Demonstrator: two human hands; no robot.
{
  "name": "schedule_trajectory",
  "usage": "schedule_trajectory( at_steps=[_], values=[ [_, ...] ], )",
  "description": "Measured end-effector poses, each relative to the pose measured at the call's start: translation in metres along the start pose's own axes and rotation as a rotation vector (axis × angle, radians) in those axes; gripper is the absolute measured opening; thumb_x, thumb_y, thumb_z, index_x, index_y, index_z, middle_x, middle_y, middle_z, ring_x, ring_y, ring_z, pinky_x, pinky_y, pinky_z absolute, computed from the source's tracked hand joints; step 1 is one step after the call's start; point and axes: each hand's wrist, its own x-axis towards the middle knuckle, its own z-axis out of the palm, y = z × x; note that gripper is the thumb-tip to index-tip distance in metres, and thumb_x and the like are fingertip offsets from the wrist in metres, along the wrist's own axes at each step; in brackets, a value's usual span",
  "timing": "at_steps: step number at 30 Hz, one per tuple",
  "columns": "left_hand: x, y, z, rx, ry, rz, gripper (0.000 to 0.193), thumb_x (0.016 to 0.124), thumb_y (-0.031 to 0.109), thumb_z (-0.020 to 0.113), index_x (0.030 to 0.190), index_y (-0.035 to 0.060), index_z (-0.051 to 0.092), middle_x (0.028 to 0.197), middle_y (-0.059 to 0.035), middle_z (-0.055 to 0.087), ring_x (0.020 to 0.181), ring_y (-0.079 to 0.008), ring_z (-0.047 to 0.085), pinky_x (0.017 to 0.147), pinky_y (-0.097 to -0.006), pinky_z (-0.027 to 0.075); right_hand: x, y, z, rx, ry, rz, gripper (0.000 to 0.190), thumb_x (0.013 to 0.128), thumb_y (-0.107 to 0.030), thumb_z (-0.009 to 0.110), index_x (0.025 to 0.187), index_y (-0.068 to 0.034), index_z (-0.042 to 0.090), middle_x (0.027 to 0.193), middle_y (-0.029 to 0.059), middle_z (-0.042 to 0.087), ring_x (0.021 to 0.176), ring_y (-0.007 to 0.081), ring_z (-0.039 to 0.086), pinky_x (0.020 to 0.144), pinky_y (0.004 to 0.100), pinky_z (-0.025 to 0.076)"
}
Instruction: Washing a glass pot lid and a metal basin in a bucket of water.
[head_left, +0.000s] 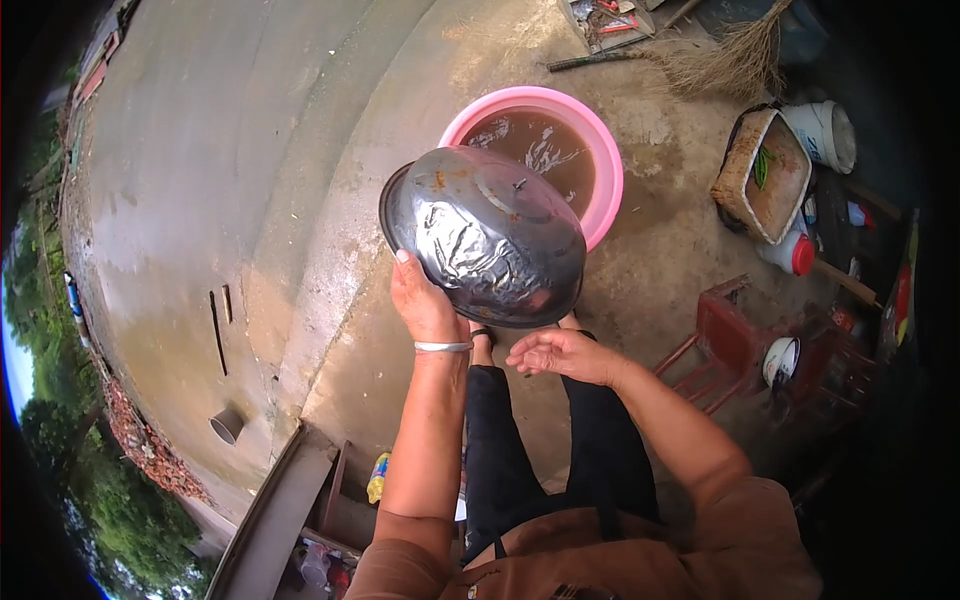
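My left hand (429, 304) grips the rim of a dented metal basin (487, 232), its thumb over the edge. The basin is tilted, with its wet, rust-spotted underside facing me. Behind it on the concrete stands a pink plastic tub (611, 176) of murky brown water (540, 150), partly covered by the basin. My right hand (562, 354) hovers just below the basin's lower right edge, apart from it, with the fingers loosely bent and nothing visible in them. What the basin's inner side holds is hidden.
A twig broom (727, 64) lies at the upper right. To the right stand a basket (780, 180) with green pods, a white bucket (829, 139) and a dark red chair (724, 330). A small grey pot (226, 426) lies at lower left, beyond a ledge (281, 510).
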Motion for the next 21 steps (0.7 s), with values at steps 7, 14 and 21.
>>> schedule_trajectory(
  at_steps=[7, 14, 21],
  values=[
    [-0.002, 0.065, -0.023, 0.243, 0.038, 0.216, 0.043, 0.098, 0.038, 0.045, 0.107, -0.0023, 0.056, 0.101, -0.0081, 0.062, 0.089, -0.0145, 0.058, 0.081, -0.0284, 0.046, 0.079, -0.051, -0.14, -1.075, 1.124, -0.328, 0.038, 0.084, -0.024, 0.063, 0.116, -0.007, 0.057, 0.126, 0.0152, 0.053, 0.117, 0.0302, 0.05, 0.096, 0.0436, 0.042],
    [0.012, 0.052, -0.015, 0.496, -0.119, 0.232, 0.044, 0.099, 0.039, 0.042, 0.099, -0.0017, 0.059, 0.093, -0.0027, 0.061, 0.083, -0.0088, 0.053, 0.077, -0.0242, 0.043, 0.146, -0.018, -0.167, -1.869, 0.436, -0.165, 0.033, 0.086, -0.015, 0.051, 0.118, -0.021, 0.06, 0.144, 0.0028, 0.033, 0.129, 0.0306, 0.035, 0.1, 0.0484, 0.037],
    [0.042, 0.004, -0.005, 0.567, -0.185, 0.241, 0.042, 0.101, 0.034, 0.04, 0.094, -0.0025, 0.059, 0.081, 0.0007, 0.058, 0.075, -0.0066, 0.047, 0.069, -0.0229, 0.042, 0.091, -0.045, -0.154, -0.778, 1.007, -0.583, 0.024, 0.081, 0.003, 0.054, 0.099, -0.006, 0.067, 0.103, 0.0133, 0.064, 0.1, 0.027, 0.06, 0.087, 0.0341, 0.047]
  ],
)
